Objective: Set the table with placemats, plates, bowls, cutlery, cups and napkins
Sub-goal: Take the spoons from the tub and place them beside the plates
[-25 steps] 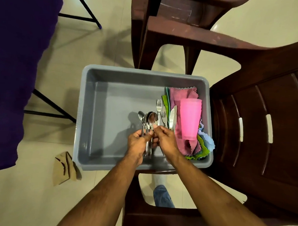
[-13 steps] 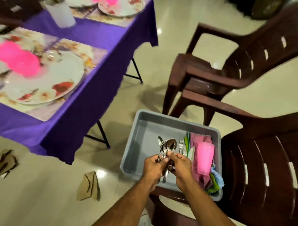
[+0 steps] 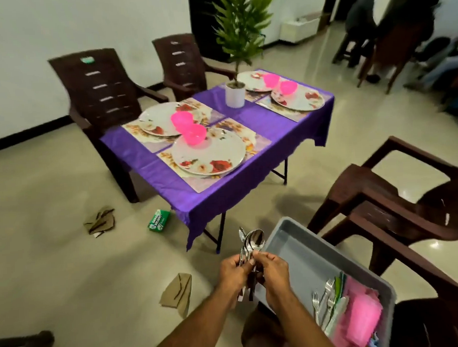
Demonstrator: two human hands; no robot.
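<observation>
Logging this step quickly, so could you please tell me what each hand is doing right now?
Left hand: grips the bundle of spoons by the handles.
Right hand: pinches the same spoons.

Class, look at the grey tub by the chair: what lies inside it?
Inside the grey tub: forks and a pale-handled knife beside pink cloth over green and blue layers. What lies beneath the cloth is hidden. The spoons are outside it, in both hands.
</observation>
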